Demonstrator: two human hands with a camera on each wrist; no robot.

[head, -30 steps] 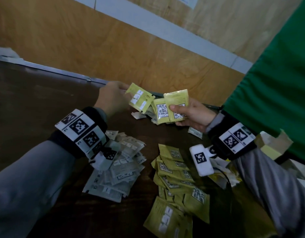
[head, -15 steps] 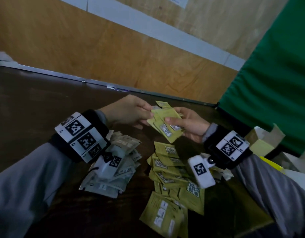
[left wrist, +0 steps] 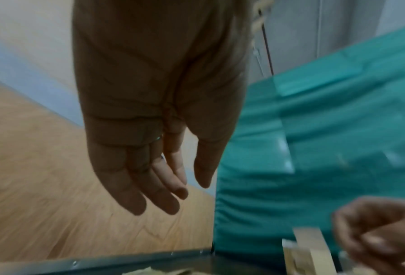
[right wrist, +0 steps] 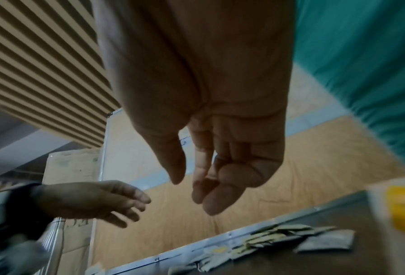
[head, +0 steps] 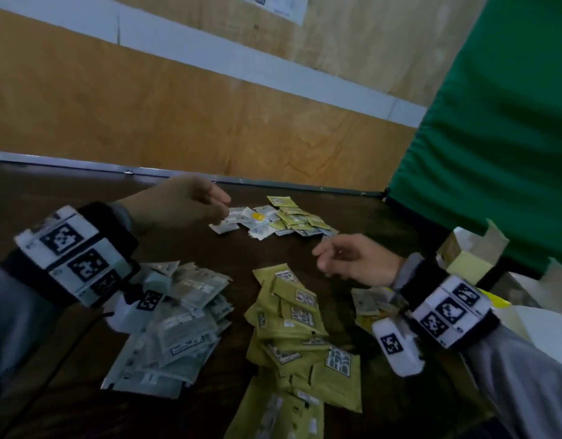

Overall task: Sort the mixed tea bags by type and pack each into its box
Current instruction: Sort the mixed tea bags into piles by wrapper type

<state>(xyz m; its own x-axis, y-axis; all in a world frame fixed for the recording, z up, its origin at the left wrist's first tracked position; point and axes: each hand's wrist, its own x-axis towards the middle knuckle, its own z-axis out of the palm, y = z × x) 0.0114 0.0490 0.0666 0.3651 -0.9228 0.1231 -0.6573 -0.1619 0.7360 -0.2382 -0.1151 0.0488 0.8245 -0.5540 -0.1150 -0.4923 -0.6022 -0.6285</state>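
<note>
On the dark table lie three groups of tea bags. A sorted pile of white tea bags (head: 175,324) sits at the near left, a pile of olive-green tea bags (head: 298,337) beside it, and a mixed heap (head: 279,218) lies at the far edge. My left hand (head: 191,204) hovers just left of the mixed heap, fingers relaxed and holding nothing (left wrist: 163,186). My right hand (head: 346,258) hangs above the table between the mixed heap and the green pile, fingers loosely curled and empty (right wrist: 196,186).
An open pale-yellow box (head: 469,255) and other cartons stand at the right edge under a green cloth (head: 494,122). A wooden wall panel (head: 178,122) rises behind the table's metal rim (head: 273,182). More bags (head: 368,305) lie under my right wrist.
Both hands held olive-green bags before; those bags are gone from them now. The hands have drawn apart and both are empty.
</note>
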